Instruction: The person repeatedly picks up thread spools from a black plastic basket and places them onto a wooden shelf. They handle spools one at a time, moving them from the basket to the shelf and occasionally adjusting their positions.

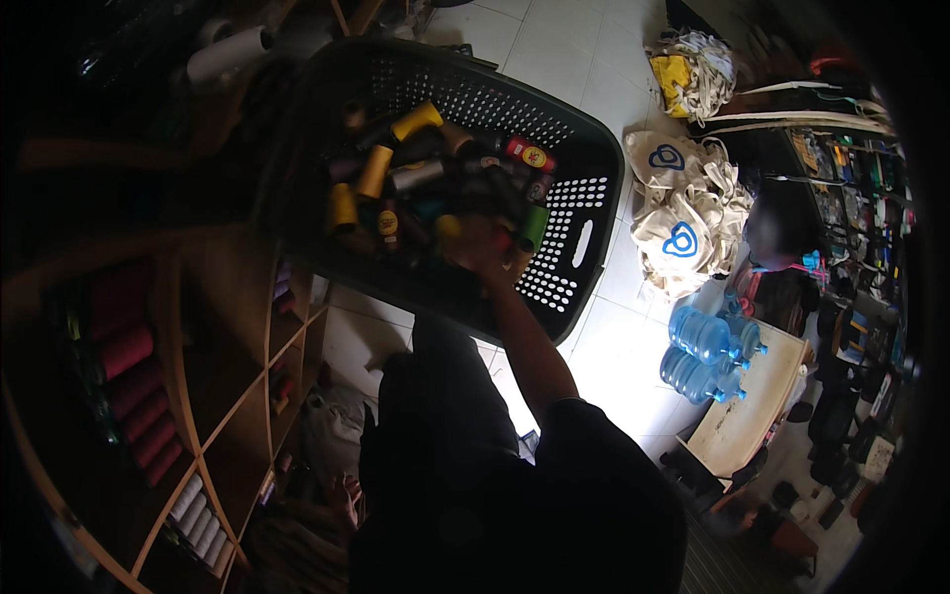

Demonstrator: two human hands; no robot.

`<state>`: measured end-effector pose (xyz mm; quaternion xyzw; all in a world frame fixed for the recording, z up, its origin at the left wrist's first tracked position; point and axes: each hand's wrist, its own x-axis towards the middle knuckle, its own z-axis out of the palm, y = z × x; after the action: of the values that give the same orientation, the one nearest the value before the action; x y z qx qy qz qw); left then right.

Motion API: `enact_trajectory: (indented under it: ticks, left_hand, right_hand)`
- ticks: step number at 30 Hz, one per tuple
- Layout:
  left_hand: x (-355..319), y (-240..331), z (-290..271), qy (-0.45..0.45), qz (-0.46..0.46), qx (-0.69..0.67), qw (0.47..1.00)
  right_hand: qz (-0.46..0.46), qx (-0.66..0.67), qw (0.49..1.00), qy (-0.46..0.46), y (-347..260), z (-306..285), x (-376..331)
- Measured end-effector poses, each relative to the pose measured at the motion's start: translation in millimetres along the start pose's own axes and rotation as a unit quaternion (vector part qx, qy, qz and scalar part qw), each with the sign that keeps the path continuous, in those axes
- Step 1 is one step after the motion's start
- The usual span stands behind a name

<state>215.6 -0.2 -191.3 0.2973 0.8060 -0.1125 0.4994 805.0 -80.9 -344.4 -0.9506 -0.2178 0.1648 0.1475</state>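
Observation:
A dark perforated plastic basket (594, 198) stands in front of me, holding a jumble of thread spools. Among them are a yellow spool (417, 121), an orange-yellow spool (374, 171), a red spool (518, 148) and a green spool (534, 228). My right hand (480, 246) reaches down into the basket, among the spools near its near side. Shadow and the spools hide its fingers, so any grip is unclear. Low beside my body, at the lower left, my left hand (347, 498) shows small and dim, away from the basket; its finger pose is unclear.
Wooden cubby shelves (188, 337) on the left hold dark red thread cones (127, 346) and white cones (201, 523). Right of the basket, cream cloth bags (683, 213) lie heaped on the tiled floor. Blue water jugs (698, 346) sit by a pale wooden table (747, 406).

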Motion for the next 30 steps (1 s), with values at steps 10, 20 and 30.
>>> enact_trajectory:
  ticks: [10, 20, 30]
  left_hand:
    - [-0.1, 13.4, -10.1, 0.007, 0.021, -0.001, 1.0]
    - [-7.2, 6.5, -10.5, -0.009, -0.001, 0.0, 1.0]
    - [23.9, 5.2, 18.8, -0.059, 0.088, -0.056, 0.993]
  right_hand:
    - [0.042, 0.028, 0.998, 0.023, -0.5, -30.8, 38.0]
    - [0.053, -0.174, 0.983, -0.007, 24.4, -20.2, 41.5]
    - [0.042, 0.178, 0.979, 0.087, 14.7, -99.1, 19.0]
